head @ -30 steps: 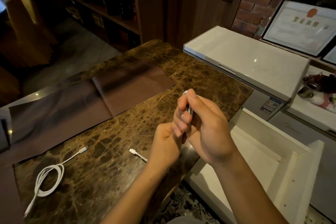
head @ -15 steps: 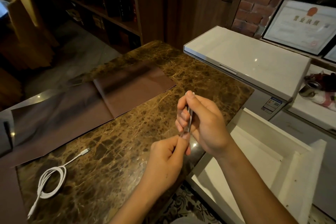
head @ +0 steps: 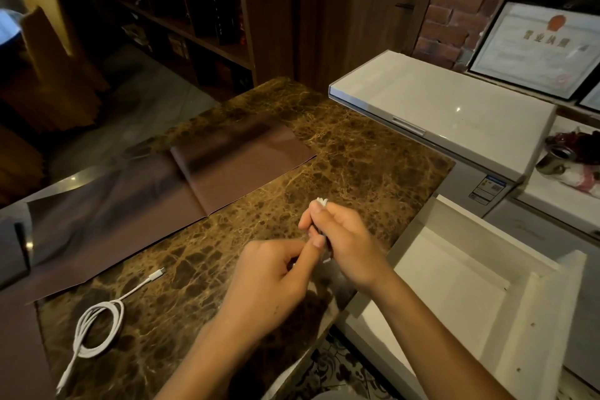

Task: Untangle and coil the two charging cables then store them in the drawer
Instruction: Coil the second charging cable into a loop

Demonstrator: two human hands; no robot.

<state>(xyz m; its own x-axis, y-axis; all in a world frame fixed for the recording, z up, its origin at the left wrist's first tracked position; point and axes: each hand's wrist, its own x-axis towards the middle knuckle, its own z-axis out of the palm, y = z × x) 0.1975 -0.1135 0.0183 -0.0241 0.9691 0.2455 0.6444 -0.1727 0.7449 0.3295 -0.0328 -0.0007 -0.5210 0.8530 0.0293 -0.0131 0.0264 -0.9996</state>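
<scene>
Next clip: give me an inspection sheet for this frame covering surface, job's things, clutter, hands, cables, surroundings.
Surface: brown marble counter, a dark mat lying on it.
Job's things: white drawer open, nothing seen inside.
Clutter: nothing seen.
Hands: right hand closed around a bundled white cable; left hand pinching at its lower end.
Cables: second cable loosely looped near the counter's left edge, ends trailing.
Surroundings: white appliance, framed certificate, bookshelves.

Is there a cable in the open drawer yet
No, the drawer shows only bare white inside; one cable lies on the counter and the other is bunched in the right hand.
</scene>
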